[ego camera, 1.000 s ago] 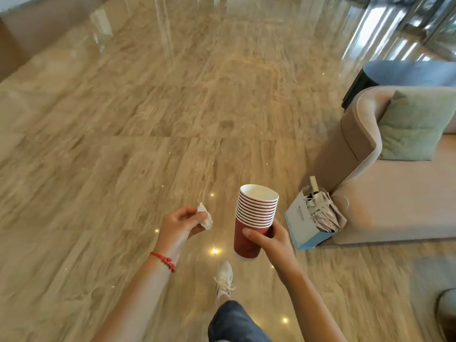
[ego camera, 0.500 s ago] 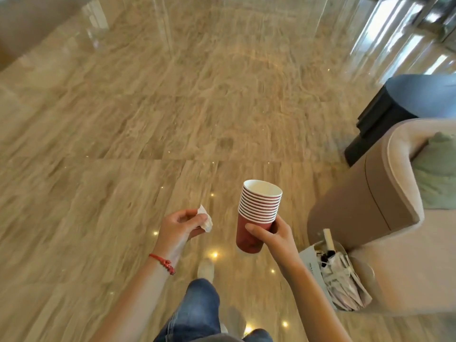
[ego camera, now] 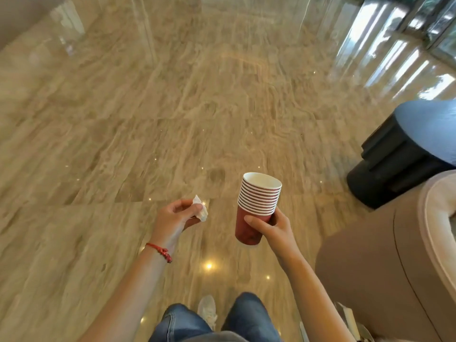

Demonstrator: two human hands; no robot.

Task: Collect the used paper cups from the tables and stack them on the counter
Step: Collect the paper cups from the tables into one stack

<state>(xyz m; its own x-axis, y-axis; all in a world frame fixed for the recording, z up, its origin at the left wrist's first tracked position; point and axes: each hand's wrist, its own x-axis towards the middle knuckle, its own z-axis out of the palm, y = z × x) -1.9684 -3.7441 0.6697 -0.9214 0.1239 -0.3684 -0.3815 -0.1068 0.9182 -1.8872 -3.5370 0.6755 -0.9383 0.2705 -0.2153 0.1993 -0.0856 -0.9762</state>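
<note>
While a person is standing on a glossy beige marble floor, the right hand is gripping a nested stack of red paper cups around its lowest cup, holding it upright in the air. The left hand, with a red string bracelet on its wrist, is pinching a crumpled white tissue. A tan sofa arm is sitting at right, with a dark round side table behind it.

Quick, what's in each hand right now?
Left hand: pinching a crumpled white tissue.
Right hand: holding the stack of red paper cups.
</note>
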